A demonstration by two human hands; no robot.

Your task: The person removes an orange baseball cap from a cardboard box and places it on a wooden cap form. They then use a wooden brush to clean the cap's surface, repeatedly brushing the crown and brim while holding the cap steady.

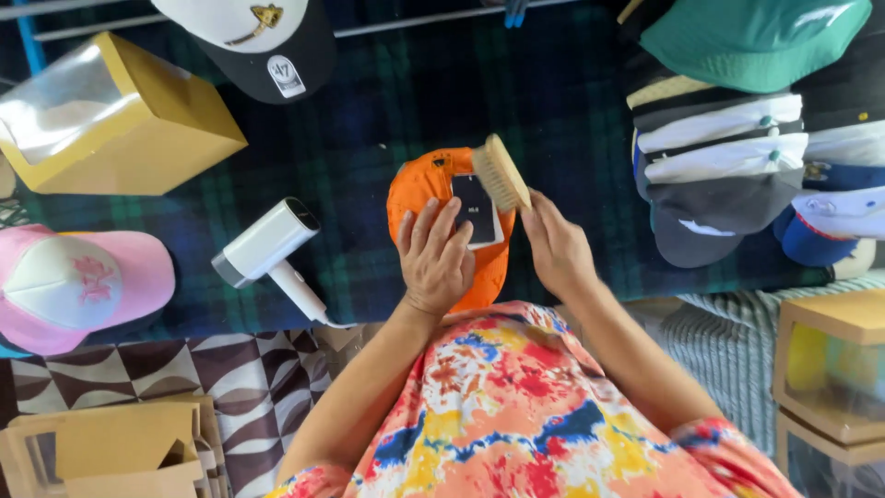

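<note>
An orange cap (419, 189) lies on the dark plaid cloth (387, 101), with a dark card tag (476, 210) on it. My left hand (433, 256) rests flat on the cap, fingers spread, pressing it down beside the tag. My right hand (555, 247) grips a wooden brush (501, 172) with pale bristles, held over the cap's upper right edge just above the tag.
A white handheld steamer (269, 247) lies left of the cap. A pink and white cap (74, 286) sits at far left, a tan windowed box (111, 115) top left, a black and white cap (263, 41) above. A stack of caps (737, 157) fills the right; more boxes (830, 369) lower right.
</note>
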